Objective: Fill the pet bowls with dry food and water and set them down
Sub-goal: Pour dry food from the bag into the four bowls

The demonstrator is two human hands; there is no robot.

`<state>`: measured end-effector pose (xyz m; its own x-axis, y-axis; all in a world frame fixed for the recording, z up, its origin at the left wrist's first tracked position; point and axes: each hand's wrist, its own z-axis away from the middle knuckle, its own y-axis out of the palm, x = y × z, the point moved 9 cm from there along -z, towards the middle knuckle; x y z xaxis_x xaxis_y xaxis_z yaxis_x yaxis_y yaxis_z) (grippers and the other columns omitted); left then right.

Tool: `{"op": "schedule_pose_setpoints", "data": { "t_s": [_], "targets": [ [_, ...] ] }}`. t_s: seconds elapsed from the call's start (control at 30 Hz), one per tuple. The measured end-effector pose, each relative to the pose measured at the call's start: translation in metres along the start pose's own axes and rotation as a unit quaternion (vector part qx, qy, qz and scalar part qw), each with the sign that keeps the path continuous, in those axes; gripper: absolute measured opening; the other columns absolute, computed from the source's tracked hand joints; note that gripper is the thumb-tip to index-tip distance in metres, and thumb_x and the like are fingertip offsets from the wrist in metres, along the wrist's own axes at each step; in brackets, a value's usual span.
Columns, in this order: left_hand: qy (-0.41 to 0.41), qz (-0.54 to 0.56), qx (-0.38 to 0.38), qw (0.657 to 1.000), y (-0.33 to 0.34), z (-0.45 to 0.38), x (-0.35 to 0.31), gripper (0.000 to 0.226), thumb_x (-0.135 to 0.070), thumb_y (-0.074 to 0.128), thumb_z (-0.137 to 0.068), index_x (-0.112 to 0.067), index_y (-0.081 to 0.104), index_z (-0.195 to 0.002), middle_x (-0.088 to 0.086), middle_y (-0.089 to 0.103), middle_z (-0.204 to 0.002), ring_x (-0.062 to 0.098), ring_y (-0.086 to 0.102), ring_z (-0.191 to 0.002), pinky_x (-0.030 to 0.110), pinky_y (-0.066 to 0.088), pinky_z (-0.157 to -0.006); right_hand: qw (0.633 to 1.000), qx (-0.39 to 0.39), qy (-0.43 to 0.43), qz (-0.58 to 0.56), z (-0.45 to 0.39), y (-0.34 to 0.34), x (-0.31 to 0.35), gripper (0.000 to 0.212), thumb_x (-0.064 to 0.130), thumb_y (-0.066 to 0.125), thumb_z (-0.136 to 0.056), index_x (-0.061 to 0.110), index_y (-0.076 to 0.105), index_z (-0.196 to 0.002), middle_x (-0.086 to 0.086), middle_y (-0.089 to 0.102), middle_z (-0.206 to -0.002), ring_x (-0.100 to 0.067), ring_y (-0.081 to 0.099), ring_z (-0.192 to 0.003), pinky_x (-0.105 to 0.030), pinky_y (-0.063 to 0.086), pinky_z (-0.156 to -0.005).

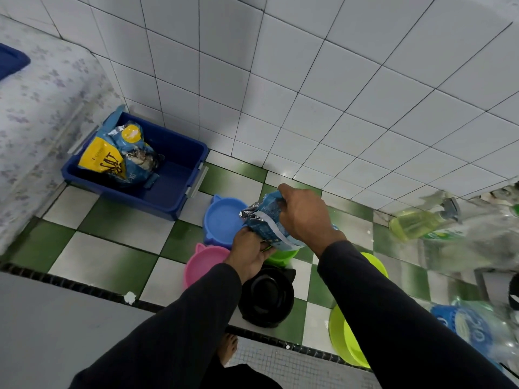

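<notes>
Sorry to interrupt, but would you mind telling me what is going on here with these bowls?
A person is holding a blue pet food bag in both hands, the right hand gripping its top and the left hand underneath, its open mouth tilted toward the blue bowl. That bowl, the pink bowl and the black bowl on the floor look empty.

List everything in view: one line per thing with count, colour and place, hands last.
Bowls: five; blue, pink, black, green under the bag, lime at right; on the checkered floor.
Held bag: one, blue and silver, over the bowls.
Bin: one, dark blue, by the wall.
Second bag: one, blue and yellow, inside the bin.
Spray bottle: one, yellow-green, far right.
Water bottle: one, clear with blue label, lower right.
Left hand: grips the bag's underside.
Right hand: grips the bag's top.
</notes>
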<state>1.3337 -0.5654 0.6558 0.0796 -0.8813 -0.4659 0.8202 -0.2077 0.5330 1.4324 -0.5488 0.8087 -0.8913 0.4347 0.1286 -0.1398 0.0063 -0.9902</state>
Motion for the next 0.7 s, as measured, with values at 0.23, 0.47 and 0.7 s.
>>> {"op": "schedule_pose_setpoints", "data": {
  "t_s": [0.23, 0.47, 0.7],
  "targets": [
    [-0.018, 0.032, 0.002, 0.999, -0.001, -0.006, 0.004, 0.036, 0.000, 0.039, -0.104, -0.012, 0.064, -0.128, 0.012, 0.075, -0.119, 0.031, 0.070, -0.109, 0.043, 0.059, -0.087, 1.000, -0.001, 0.000, 0.002, -0.007, 0.003, 0.001, 0.008, 0.020, 0.056, -0.091, 0.019, 0.059, -0.098, -0.014, 0.068, -0.082, -0.034, 0.049, -0.067, -0.033, 0.030, -0.058],
    [-0.048, 0.073, -0.008, 0.996, -0.002, -0.009, 0.014, 0.036, -0.001, 0.037, -0.105, -0.005, 0.061, -0.131, 0.019, 0.069, -0.129, 0.038, 0.063, -0.121, 0.050, 0.053, -0.100, 1.000, -0.002, -0.011, 0.027, -0.012, 0.008, 0.006, 0.011, 0.023, 0.054, -0.092, 0.018, 0.062, -0.097, -0.013, 0.065, -0.077, -0.038, 0.060, -0.070, -0.033, 0.034, -0.057],
    [-0.049, 0.082, -0.011, 0.995, -0.002, -0.010, 0.013, 0.034, 0.002, 0.036, -0.105, -0.011, 0.066, -0.116, 0.013, 0.074, -0.116, 0.032, 0.068, -0.108, 0.049, 0.055, -0.095, 0.999, 0.003, -0.024, 0.039, -0.014, 0.007, 0.013, 0.011, 0.025, 0.055, -0.095, 0.016, 0.061, -0.095, -0.010, 0.056, -0.073, -0.033, 0.049, -0.066, -0.034, 0.033, -0.059]
  ]
}}
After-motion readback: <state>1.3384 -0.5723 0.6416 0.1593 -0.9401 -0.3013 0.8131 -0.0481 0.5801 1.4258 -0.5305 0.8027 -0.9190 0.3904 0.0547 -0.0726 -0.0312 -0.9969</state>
